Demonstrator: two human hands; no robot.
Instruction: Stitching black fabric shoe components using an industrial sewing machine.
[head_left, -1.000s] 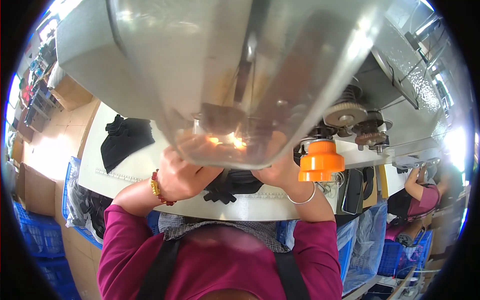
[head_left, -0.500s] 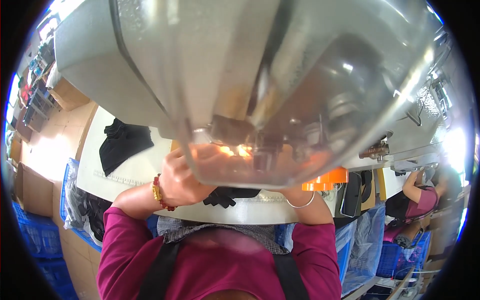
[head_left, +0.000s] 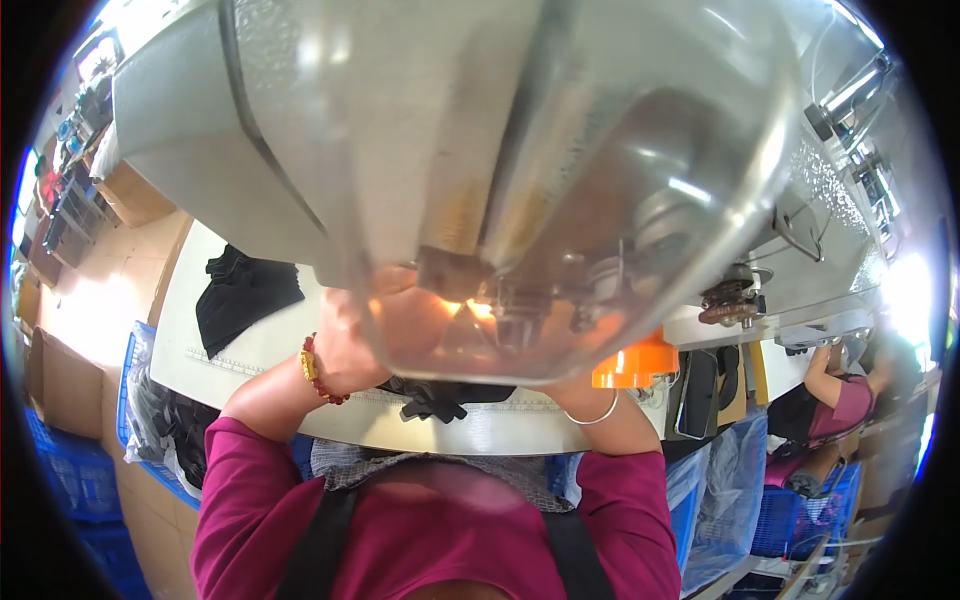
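Observation:
A sewing machine (head_left: 190,175) with a clear plastic cover (head_left: 745,190) fills the upper middle, its small lamp glowing over the needle area. My left hand (head_left: 350,345), with a red and gold bracelet at the wrist, reaches in beneath the cover from the left. Its fingers show only as a blur through the plastic. From the right comes my right hand (head_left: 572,385), a silver bangle on its wrist and its fingers hidden behind the cover. Black fabric (head_left: 440,398) lies bunched on the table between my wrists. What each hand grips cannot be made out.
Another black fabric piece (head_left: 245,298) rests on the white table (head_left: 180,350) at left. An orange round part (head_left: 637,362) sits by my right wrist, near a dark phone (head_left: 697,405). Blue crates (head_left: 75,470) stand at left; a co-worker's sleeve (head_left: 853,405) shows far right.
My left hand has moved slightly forward and farther under the cover. The black fabric between my wrists has shifted and bunched a little differently. The view has tilted slightly.

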